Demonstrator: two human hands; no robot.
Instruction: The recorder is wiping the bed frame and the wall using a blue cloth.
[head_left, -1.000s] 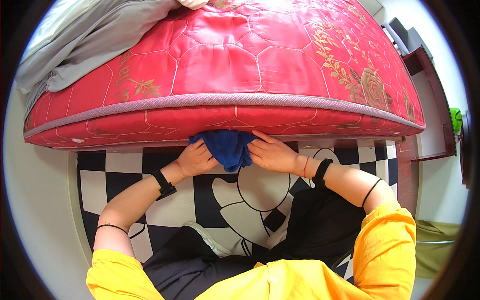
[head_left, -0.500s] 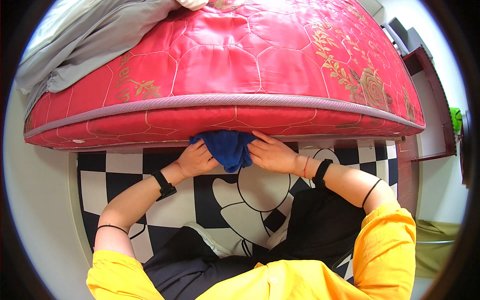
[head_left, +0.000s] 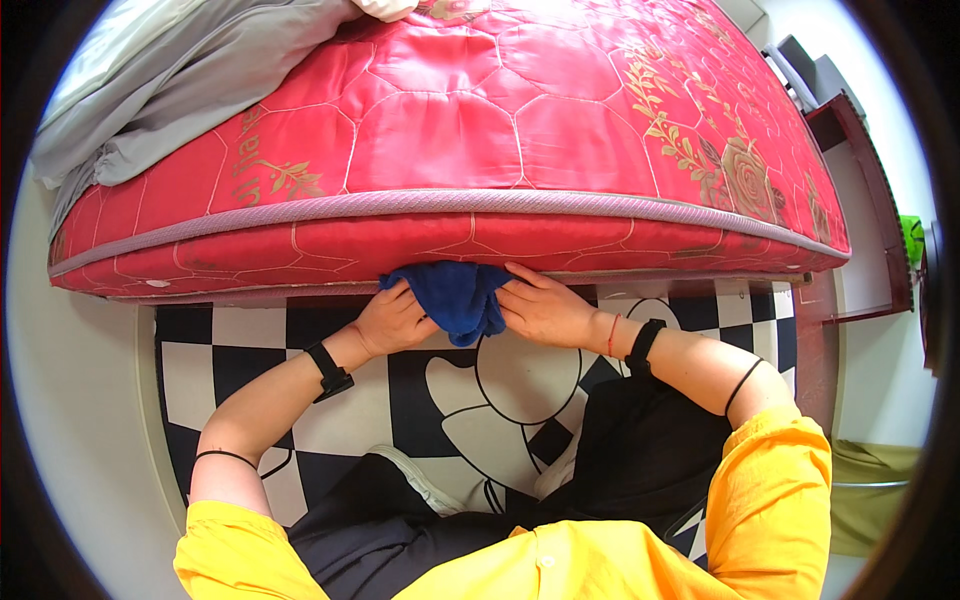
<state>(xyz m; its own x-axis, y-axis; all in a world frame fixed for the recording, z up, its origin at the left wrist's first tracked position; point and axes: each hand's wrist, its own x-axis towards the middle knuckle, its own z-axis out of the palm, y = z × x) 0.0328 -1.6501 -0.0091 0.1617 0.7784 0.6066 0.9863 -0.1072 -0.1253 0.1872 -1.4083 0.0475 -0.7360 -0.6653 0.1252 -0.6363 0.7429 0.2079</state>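
A dark blue cloth (head_left: 455, 300) hangs bunched between my two hands at the near lower edge of the red mattress (head_left: 435, 140). My left hand (head_left: 394, 320) grips the cloth's left side, with its fingers curled into the fabric. On the cloth's right side, my right hand (head_left: 540, 308) holds it too; its index finger reaches up along the mattress edge. Both hands are close against the mattress side, and some fingertips are hidden by the cloth.
Grey bedding (head_left: 200, 95) lies over the mattress's far left corner. Beneath me is a black-and-white checkered mat (head_left: 340, 410). A white wall (head_left: 80, 400) bounds the left, and dark red furniture (head_left: 865, 210) stands at the right beside an olive cloth (head_left: 870, 495).
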